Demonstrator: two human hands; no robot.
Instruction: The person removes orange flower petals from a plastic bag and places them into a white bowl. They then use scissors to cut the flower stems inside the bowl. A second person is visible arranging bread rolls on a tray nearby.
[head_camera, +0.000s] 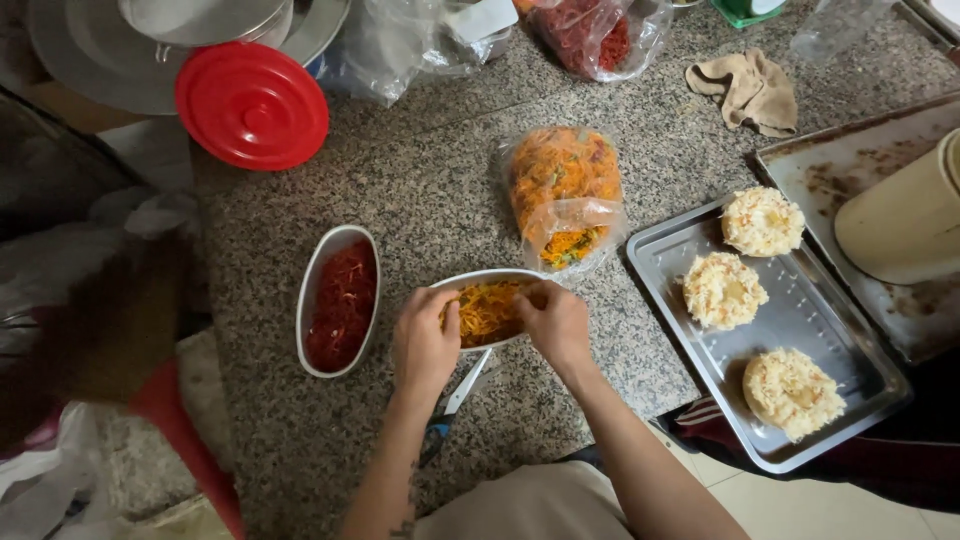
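Both hands — left hand and right hand — pinch into the orange shreds in the oval dish beneath them, so strands could spill onto the granite counter — or the dish tip over the scissors just below.

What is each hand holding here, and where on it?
Both the left hand and right hand rest on the rim of the oval dish of orange shreds; true grip cannot be told.
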